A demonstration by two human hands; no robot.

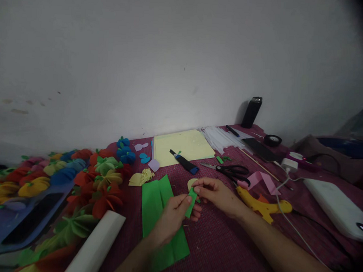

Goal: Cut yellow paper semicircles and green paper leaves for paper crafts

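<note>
Between my two hands is a small strip of green paper (pixel 191 203). My left hand (pixel 173 213) pinches its left side, and my right hand (pixel 210 192) has thumb and fingertips closed on its upper end. Folded sheets of green paper (pixel 152 199) lie under and beside my left forearm. A pale yellow paper piece (pixel 191 183) lies just behind the fingertips of my right hand. A cutter knife (pixel 184 162) rests beyond my hands, and black-handled scissors (pixel 228 169) lie to its right.
Many colourful paper flowers (pixel 106 199) and a white paper roll (pixel 98 245) cover the left. Cream sheets (pixel 181 146) lie at the back, near white strips (pixel 219 138). At right are a yellow glue gun (pixel 261 203), a white power bank (pixel 336 207), cables and a black bottle (pixel 251 112).
</note>
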